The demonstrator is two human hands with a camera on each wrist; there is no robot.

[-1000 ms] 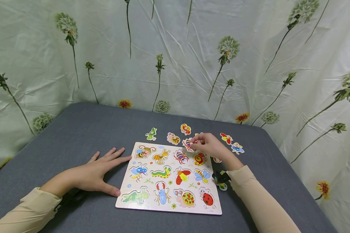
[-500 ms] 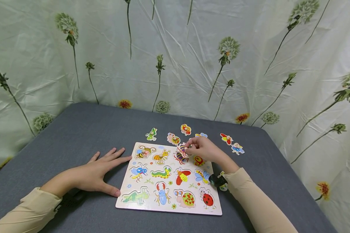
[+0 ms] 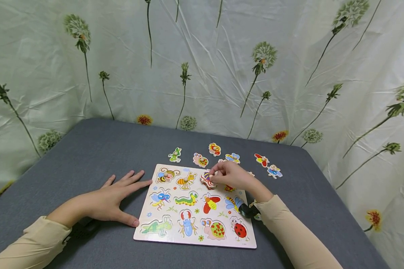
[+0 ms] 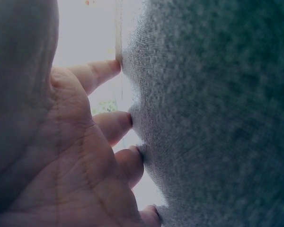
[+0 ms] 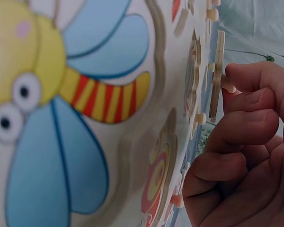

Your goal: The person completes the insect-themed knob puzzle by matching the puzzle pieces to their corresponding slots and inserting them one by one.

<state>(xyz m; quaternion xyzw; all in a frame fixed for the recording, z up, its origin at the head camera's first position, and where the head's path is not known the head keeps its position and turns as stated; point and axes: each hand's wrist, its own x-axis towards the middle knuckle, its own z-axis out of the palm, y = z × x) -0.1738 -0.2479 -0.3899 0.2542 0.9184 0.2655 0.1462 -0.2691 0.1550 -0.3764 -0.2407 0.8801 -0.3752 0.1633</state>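
Observation:
My right hand (image 3: 235, 176) pinches the small wooden knob of a spider puzzle piece (image 3: 207, 180) between thumb and index finger. The piece hovers over the spider recess in the top row of the pegged insect puzzle board (image 3: 229, 243), covering most of it. In the right wrist view the spider piece (image 5: 217, 75) appears edge-on, raised off the board, with the other fingers curled below. My left hand (image 3: 109, 200) rests on the table with fingers spread, its thumb and index fingertips touching the board's left edge. A bee piece (image 3: 165, 175) and a yellow insect piece (image 3: 187, 181) sit in their recesses.
Loose knobbed pieces lie behind the board: a green grasshopper (image 3: 175, 154), a snail (image 3: 200, 160), a red butterfly (image 3: 214, 149), a dragonfly (image 3: 232, 157), a red-winged insect (image 3: 261, 160) and a blue insect (image 3: 274, 171). Some others are partly hidden by the right arm. A flowered curtain (image 3: 215, 82) hangs behind the table.
My right hand has carried the spider piece from behind the board's top edge leftward and nearer, over the spider recess. The left hand has stayed put.

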